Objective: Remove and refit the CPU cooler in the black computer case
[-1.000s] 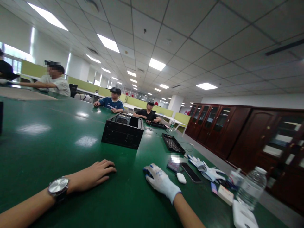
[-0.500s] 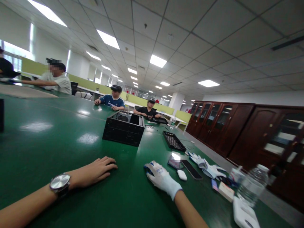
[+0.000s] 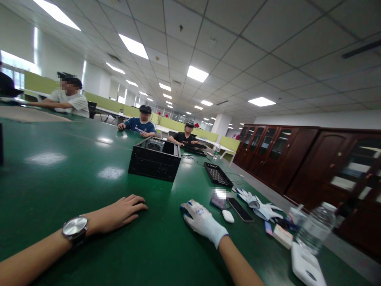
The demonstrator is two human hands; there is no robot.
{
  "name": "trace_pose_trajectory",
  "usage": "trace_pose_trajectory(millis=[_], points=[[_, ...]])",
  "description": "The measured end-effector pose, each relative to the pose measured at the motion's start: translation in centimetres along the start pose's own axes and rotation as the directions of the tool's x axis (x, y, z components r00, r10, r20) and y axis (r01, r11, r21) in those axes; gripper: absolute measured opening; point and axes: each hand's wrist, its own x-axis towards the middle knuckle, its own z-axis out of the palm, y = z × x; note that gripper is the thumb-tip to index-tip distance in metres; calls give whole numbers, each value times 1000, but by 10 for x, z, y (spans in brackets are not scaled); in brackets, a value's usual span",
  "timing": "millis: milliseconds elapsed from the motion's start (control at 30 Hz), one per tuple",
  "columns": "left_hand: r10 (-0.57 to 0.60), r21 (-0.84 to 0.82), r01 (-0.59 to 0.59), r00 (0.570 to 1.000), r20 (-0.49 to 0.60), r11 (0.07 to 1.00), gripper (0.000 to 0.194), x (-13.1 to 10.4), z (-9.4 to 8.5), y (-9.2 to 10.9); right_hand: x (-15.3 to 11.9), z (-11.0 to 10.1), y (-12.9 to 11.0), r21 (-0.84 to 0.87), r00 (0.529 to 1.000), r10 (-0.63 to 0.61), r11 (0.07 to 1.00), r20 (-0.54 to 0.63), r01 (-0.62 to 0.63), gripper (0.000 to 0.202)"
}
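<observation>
My left hand, bare with a silver-faced watch on the wrist, lies palm down on the green table. Its fingers are stretched out and it holds nothing. My right hand wears a white glove with blue fingertips. It rests on the table with loosely bent fingers apart and nothing visible in them. Beyond both hands stands a black computer case, its top side open on a metal power supply. A small white rounded case and a dark phone lie just right of my right hand.
A black slotted panel lies right of the computer case. White gloves, a small box, a clear bottle and a white device line the right edge. Several people, including one in blue, sit around the table.
Both my hands stay in place on the table. At the far end, the person in black has shifted a dark flat part slightly. The view has tilted a little.
</observation>
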Motion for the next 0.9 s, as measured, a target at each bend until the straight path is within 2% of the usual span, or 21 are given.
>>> trace_pose_trajectory(millis=[367,900], points=[[-12,-25,12,1000,14,1000,39,0,1,-2,1,4,3,-8,999,-34,999,-19,34,50],[3,-5,-3,1000,15,1000,39,0,-2,2,-1,-1,-1,-33,999,-48,998,-8,48,51]])
